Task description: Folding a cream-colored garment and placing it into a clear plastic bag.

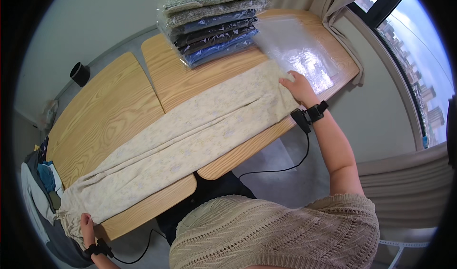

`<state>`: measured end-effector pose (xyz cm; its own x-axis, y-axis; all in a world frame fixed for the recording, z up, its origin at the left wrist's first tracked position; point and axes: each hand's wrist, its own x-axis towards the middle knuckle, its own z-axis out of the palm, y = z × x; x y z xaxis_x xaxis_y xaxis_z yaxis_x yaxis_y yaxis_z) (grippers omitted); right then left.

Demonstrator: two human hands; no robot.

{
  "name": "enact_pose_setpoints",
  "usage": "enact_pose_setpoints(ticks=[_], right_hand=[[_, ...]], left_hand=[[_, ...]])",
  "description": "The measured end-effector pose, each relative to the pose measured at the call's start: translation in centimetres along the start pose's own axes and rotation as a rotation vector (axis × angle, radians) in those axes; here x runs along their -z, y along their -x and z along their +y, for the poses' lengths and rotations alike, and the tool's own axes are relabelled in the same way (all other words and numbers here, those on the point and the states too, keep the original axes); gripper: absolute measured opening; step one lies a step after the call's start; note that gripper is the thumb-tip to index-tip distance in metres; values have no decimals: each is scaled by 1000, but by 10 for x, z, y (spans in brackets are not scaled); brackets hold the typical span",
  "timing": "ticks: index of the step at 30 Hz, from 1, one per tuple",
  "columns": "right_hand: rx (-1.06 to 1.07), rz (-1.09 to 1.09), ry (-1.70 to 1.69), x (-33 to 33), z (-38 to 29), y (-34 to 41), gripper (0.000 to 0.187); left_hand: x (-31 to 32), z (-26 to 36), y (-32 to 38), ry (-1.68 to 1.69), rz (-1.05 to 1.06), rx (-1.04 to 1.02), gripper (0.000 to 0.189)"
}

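Cream trousers [171,136] with a pale floral print lie stretched lengthwise across the wooden table, their two legs side by side with long creases between them. My left hand [86,225] pinches the fabric's near edge beside the gathered, bunched end at the table's left. At the opposite end, the hems lie flat, and my right hand [299,87] grips their right edge with the thumb on top. Its other fingers are partly hidden. Both wrists wear black straps with cabled devices.
A stack of clothes in clear plastic bags [214,26] stands at the table's back. Flat clear bags [300,51] lie right of it. Loose clothes [39,201] hang at the table's left end. A gap splits the wooden tabletop [114,104]. A black cup-like container [80,74] stands beyond.
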<state>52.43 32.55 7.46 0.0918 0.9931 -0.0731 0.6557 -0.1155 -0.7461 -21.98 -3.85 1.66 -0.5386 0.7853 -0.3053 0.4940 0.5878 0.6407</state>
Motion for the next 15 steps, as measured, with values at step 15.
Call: enact_pose_setpoints(ticks=[15], right_hand=[[229, 439, 116, 163, 47, -68, 52]], left_hand=[[-112, 145, 27, -101, -79, -339, 6]])
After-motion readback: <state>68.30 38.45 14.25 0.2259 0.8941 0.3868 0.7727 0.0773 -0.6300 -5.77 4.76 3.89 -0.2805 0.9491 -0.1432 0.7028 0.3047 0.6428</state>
